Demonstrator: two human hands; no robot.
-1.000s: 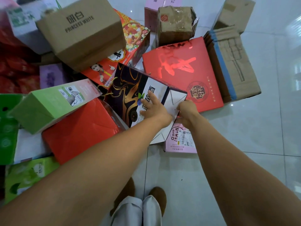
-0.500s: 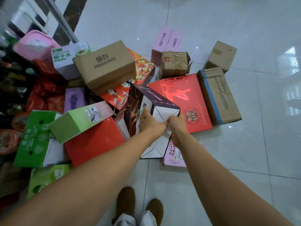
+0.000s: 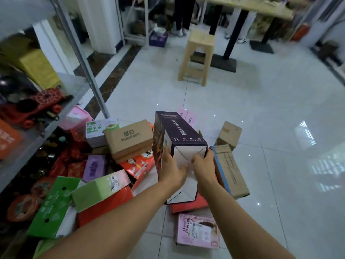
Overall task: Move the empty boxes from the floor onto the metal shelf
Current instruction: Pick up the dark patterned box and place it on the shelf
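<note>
I hold a tall dark purple box (image 3: 180,131) with a white folded end up off the floor, above the pile. My left hand (image 3: 170,170) grips its left edge and my right hand (image 3: 203,166) grips its right edge at the near end. Several other boxes lie on the white tiles below: a brown "Princess White" carton (image 3: 130,139), a light green box (image 3: 99,187), a red box (image 3: 104,206), a pink box (image 3: 197,229) and a taped brown carton (image 3: 230,169). The metal shelf (image 3: 46,116) stands at the left with goods on it.
A beige plastic stool (image 3: 196,57) stands ahead on the tiles, with a black table base (image 3: 222,62) behind it. The shelf's metal post (image 3: 87,71) rises beside the pile. Open white floor (image 3: 270,109) stretches to the right. A person's legs show at the back.
I have lifted the dark purple box off the pile with both hands, and my view has swung up from the floor toward the room and shelf.
</note>
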